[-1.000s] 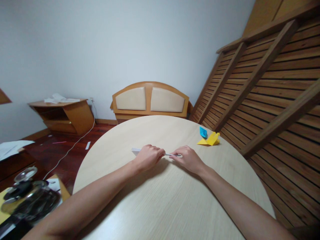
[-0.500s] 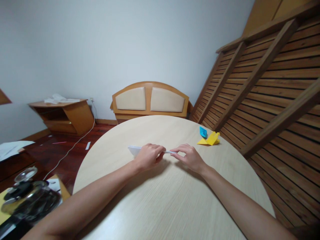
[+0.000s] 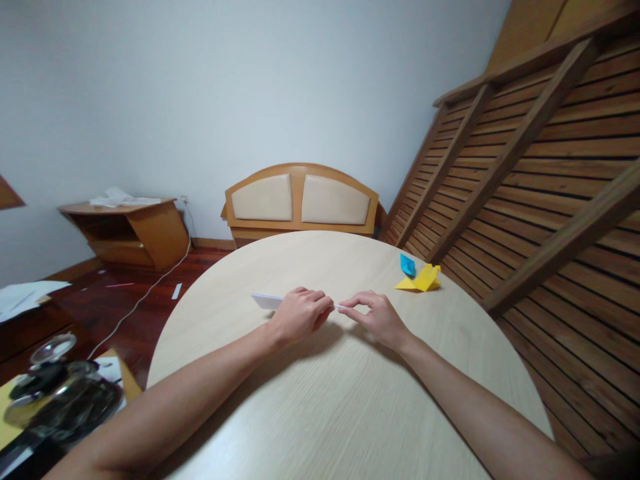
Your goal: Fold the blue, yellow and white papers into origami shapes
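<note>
A folded piece of white paper [image 3: 267,302] is held just above the pale round table [image 3: 320,260], its wide end sticking out to the left. My left hand [image 3: 303,313] is closed around its middle and hides much of it. At the narrow right end, my right hand [image 3: 374,315] pinches the tip between thumb and forefinger. The two hands are close together with a small gap. To the right on the table sit a yellow folded paper bird [image 3: 423,279] and a small blue folded paper piece [image 3: 407,265] behind it.
Slatted wooden panels [image 3: 530,180] lean along the table's right side. Beyond the far edge stands a padded headboard [image 3: 300,200]. A glass pot [image 3: 70,400] stands on a surface at lower left, near a low cabinet [image 3: 145,233] and a white cable [image 3: 135,307].
The paper has turned slightly, so its left end lies lower and flatter. My right fingers have moved a little left along the tip, nearer my left hand.
</note>
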The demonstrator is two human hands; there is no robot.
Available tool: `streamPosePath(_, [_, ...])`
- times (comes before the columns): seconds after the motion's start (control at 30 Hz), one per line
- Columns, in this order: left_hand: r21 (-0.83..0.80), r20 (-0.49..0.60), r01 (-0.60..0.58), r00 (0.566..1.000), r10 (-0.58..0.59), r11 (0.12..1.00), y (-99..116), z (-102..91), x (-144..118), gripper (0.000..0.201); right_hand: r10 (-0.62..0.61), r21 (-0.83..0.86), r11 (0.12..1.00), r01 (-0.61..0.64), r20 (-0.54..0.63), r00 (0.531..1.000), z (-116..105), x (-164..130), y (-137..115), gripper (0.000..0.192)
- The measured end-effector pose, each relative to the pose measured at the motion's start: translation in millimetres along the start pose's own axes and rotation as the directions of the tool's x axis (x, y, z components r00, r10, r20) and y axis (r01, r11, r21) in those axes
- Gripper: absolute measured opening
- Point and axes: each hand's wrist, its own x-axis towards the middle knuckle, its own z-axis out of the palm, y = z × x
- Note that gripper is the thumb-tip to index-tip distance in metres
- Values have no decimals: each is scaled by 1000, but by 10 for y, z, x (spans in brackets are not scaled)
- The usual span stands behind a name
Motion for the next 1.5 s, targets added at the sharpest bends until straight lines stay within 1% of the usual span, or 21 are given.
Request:
streamPosePath(0.07, [-5, -8, 2, 1000, -2, 1000, 6, -7, -2, 17, 5, -1, 1000, -5, -12, 1000, 9, 0, -3, 19])
streamPosePath(0.23, [-46, -71, 6, 997, -9, 999, 28, 1, -11, 18, -33, -7, 999, 33, -27, 999, 10, -8, -33, 19])
streamPosePath(0.3, [-69, -80, 13, 997, -18, 998, 43, -2, -10, 20, -40, -11, 999, 40, -19, 999, 5, -12, -46, 20])
streamPosePath(0.47, [-96, -38, 39, 998, -43, 995, 59, -39, 4, 20, 1, 9, 1000, -1, 14, 1000, -5, -11, -51, 23])
streamPosePath(0.57, [-103, -18, 58, 998, -60, 993, 51, -56, 7, 20, -9, 33, 999, 7, 66, 998, -17, -6, -31, 23])
streamPosePath(0.67, [-112, -6, 77, 997, -78, 991, 48, -57, 2, 20, -30, 28, 999, 27, 93, 995, -24, -8, -6, 25])
streamPosePath(0.9, [-123, 30, 87, 996, -84, 989, 77, -44, 11, 22, -65, -76, 995, 70, 62, 996, 1, -12, -16, 18])
streamPosePath(1.17, [-58, 89, 181, 980, -176, 982, 63, -47, 38, 26, -80, -154, 984, 90, 71, 994, -85, -5, 22, 15])
streamPosePath(1.3, [-41, 95, 158, 984, -153, 987, 61, -43, 34, 26, -112, -181, 975, 127, 89, 990, -88, 3, 35, 14])
streamPosePath(1.5, [-17, 126, 126, 984, -123, 992, 78, -28, 39, 27, -162, -224, 956, 187, 123, 979, -69, 4, 27, 19])
